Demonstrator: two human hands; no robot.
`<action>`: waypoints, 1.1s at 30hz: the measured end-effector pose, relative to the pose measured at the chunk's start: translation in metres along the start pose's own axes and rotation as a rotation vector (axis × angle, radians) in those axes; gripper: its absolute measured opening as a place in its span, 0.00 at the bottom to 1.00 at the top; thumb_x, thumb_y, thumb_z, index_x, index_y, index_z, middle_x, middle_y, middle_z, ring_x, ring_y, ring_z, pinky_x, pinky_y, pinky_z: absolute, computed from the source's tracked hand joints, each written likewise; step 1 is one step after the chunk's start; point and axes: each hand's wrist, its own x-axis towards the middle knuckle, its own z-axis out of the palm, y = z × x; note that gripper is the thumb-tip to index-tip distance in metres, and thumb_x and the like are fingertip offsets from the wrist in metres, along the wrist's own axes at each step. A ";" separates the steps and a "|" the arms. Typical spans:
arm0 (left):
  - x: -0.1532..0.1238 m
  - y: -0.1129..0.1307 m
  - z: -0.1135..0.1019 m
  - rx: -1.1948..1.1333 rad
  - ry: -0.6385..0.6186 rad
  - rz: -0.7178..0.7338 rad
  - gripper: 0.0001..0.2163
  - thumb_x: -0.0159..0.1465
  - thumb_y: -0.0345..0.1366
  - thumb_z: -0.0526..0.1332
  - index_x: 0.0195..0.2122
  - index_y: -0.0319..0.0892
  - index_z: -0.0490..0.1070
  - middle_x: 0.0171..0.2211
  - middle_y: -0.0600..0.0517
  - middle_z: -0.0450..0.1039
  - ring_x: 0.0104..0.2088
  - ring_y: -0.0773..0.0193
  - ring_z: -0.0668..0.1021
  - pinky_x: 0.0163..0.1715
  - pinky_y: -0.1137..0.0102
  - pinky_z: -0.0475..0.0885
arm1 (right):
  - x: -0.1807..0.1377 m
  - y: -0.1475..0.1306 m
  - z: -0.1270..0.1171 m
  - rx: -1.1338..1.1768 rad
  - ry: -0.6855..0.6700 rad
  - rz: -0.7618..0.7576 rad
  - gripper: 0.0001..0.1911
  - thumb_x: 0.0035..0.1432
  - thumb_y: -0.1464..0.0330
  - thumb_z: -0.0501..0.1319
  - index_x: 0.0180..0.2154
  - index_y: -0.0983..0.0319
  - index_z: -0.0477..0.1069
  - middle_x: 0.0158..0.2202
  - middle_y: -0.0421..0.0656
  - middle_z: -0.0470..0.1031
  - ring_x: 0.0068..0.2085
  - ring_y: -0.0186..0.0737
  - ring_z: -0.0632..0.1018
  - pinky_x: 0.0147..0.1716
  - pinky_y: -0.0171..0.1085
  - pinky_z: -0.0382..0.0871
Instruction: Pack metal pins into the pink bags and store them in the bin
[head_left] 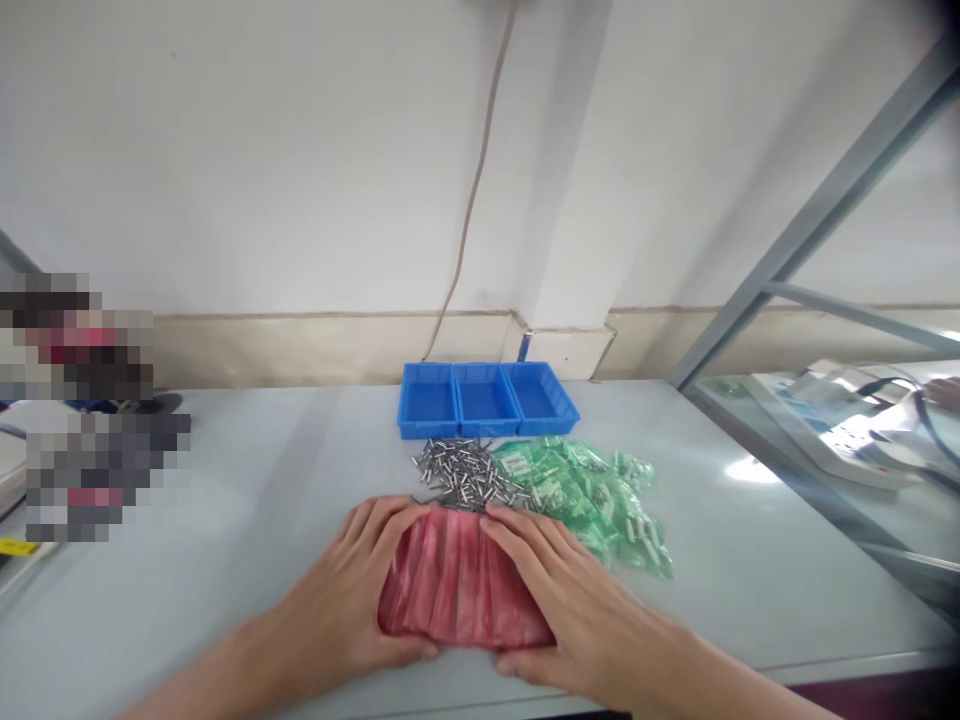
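A stack of pinkish-red plastic bags (457, 580) lies on the table near its front edge, creased into long folds. My left hand (367, 590) wraps round its left side, thumb at the front and fingers at the back. On the right side my right hand (559, 590) grips it the same way. Just beyond the fingertips is a loose heap of small metal pins (465, 470). Beside that heap, to the right, green plastic bags (592, 490) lie in a pile, with small parts showing through some of them.
Three joined blue bins (487, 432) stand behind the metal heap, towards the wall (300, 160). A grey metal frame (780, 250) rises at the right, with pale equipment (832, 430) past it. A blurred-out person (82, 370) is at the left.
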 end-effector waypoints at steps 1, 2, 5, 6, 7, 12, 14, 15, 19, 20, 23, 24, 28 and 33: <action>-0.002 0.000 0.000 0.019 0.013 -0.001 0.46 0.60 0.63 0.71 0.72 0.49 0.54 0.66 0.41 0.63 0.64 0.41 0.68 0.63 0.47 0.70 | 0.003 -0.001 -0.001 0.006 -0.004 -0.012 0.56 0.63 0.41 0.65 0.78 0.59 0.45 0.77 0.56 0.54 0.73 0.67 0.60 0.69 0.63 0.60; -0.004 -0.001 0.000 0.037 0.024 0.002 0.46 0.60 0.62 0.71 0.73 0.49 0.54 0.66 0.41 0.63 0.63 0.42 0.68 0.63 0.47 0.70 | 0.005 -0.003 -0.003 0.011 -0.009 -0.026 0.55 0.64 0.40 0.63 0.78 0.59 0.45 0.77 0.56 0.54 0.73 0.67 0.60 0.70 0.63 0.60; -0.009 -0.007 0.000 0.080 0.056 0.024 0.46 0.60 0.62 0.71 0.73 0.50 0.55 0.65 0.42 0.64 0.62 0.43 0.69 0.63 0.49 0.71 | 0.016 -0.008 -0.008 0.019 -0.036 -0.076 0.53 0.67 0.39 0.59 0.78 0.61 0.44 0.77 0.57 0.54 0.74 0.65 0.59 0.71 0.62 0.58; -0.011 -0.009 0.000 0.092 0.063 0.032 0.46 0.60 0.62 0.72 0.72 0.50 0.56 0.65 0.42 0.64 0.62 0.43 0.69 0.62 0.49 0.71 | 0.019 -0.010 -0.010 0.016 -0.046 -0.091 0.53 0.67 0.39 0.57 0.79 0.61 0.44 0.77 0.57 0.53 0.75 0.65 0.58 0.71 0.62 0.58; -0.012 -0.011 -0.001 0.108 0.068 0.038 0.46 0.60 0.62 0.71 0.72 0.50 0.56 0.65 0.42 0.64 0.62 0.43 0.69 0.62 0.49 0.71 | 0.023 -0.011 -0.010 0.011 -0.055 -0.106 0.53 0.68 0.39 0.57 0.79 0.62 0.42 0.78 0.58 0.52 0.75 0.65 0.57 0.71 0.62 0.57; -0.016 -0.017 -0.004 0.169 0.063 0.047 0.47 0.60 0.65 0.69 0.74 0.51 0.54 0.67 0.41 0.63 0.63 0.41 0.69 0.62 0.47 0.71 | 0.031 -0.009 -0.012 -0.021 -0.061 -0.170 0.57 0.67 0.38 0.57 0.79 0.61 0.35 0.80 0.58 0.41 0.77 0.67 0.52 0.73 0.62 0.52; -0.017 -0.016 -0.009 0.178 0.058 0.058 0.49 0.59 0.69 0.67 0.75 0.52 0.53 0.70 0.40 0.60 0.65 0.39 0.68 0.62 0.46 0.71 | 0.029 -0.006 -0.015 -0.037 -0.057 -0.192 0.59 0.66 0.38 0.59 0.79 0.61 0.34 0.80 0.56 0.41 0.77 0.67 0.51 0.74 0.62 0.51; -0.017 -0.015 -0.013 0.179 0.059 0.066 0.50 0.58 0.71 0.66 0.75 0.52 0.52 0.72 0.40 0.58 0.66 0.38 0.67 0.62 0.46 0.71 | 0.028 -0.003 -0.018 -0.047 -0.050 -0.199 0.59 0.65 0.38 0.60 0.80 0.60 0.34 0.80 0.55 0.42 0.78 0.66 0.51 0.74 0.61 0.51; -0.005 -0.003 -0.030 0.153 0.140 0.139 0.38 0.68 0.65 0.60 0.72 0.50 0.58 0.74 0.41 0.56 0.68 0.41 0.65 0.63 0.50 0.71 | 0.029 0.004 -0.036 -0.095 0.062 -0.177 0.52 0.67 0.39 0.59 0.79 0.56 0.43 0.79 0.52 0.51 0.76 0.64 0.54 0.72 0.62 0.55; 0.002 0.002 -0.034 0.143 0.163 0.156 0.28 0.74 0.56 0.59 0.69 0.50 0.62 0.71 0.43 0.61 0.66 0.45 0.68 0.62 0.53 0.71 | 0.034 0.005 -0.042 -0.097 0.121 -0.152 0.47 0.69 0.41 0.59 0.78 0.55 0.48 0.77 0.52 0.55 0.75 0.63 0.57 0.71 0.62 0.58; 0.034 0.014 -0.043 0.116 0.245 0.229 0.10 0.78 0.38 0.56 0.56 0.46 0.72 0.54 0.46 0.76 0.54 0.54 0.76 0.56 0.59 0.71 | 0.057 0.007 -0.060 -0.042 0.306 -0.051 0.26 0.77 0.55 0.56 0.70 0.54 0.63 0.67 0.50 0.71 0.66 0.55 0.72 0.65 0.57 0.67; 0.048 0.015 -0.044 0.104 0.271 0.229 0.09 0.78 0.36 0.55 0.53 0.45 0.72 0.51 0.47 0.77 0.50 0.55 0.76 0.54 0.59 0.71 | 0.068 0.008 -0.064 -0.001 0.356 -0.026 0.22 0.78 0.57 0.55 0.67 0.55 0.66 0.62 0.48 0.76 0.61 0.52 0.75 0.63 0.55 0.68; 0.091 0.006 -0.044 -0.084 0.362 0.038 0.09 0.79 0.40 0.55 0.50 0.45 0.73 0.42 0.51 0.77 0.43 0.60 0.77 0.47 0.64 0.71 | 0.108 0.014 -0.066 0.202 0.505 0.128 0.11 0.78 0.61 0.55 0.51 0.56 0.74 0.41 0.41 0.81 0.41 0.43 0.80 0.41 0.41 0.72; 0.092 0.001 -0.037 -0.267 0.294 -0.064 0.10 0.78 0.42 0.55 0.48 0.46 0.74 0.37 0.53 0.77 0.34 0.63 0.75 0.34 0.70 0.69 | 0.119 0.024 -0.046 0.099 0.435 0.148 0.10 0.78 0.62 0.54 0.45 0.56 0.72 0.32 0.37 0.80 0.34 0.41 0.80 0.34 0.37 0.65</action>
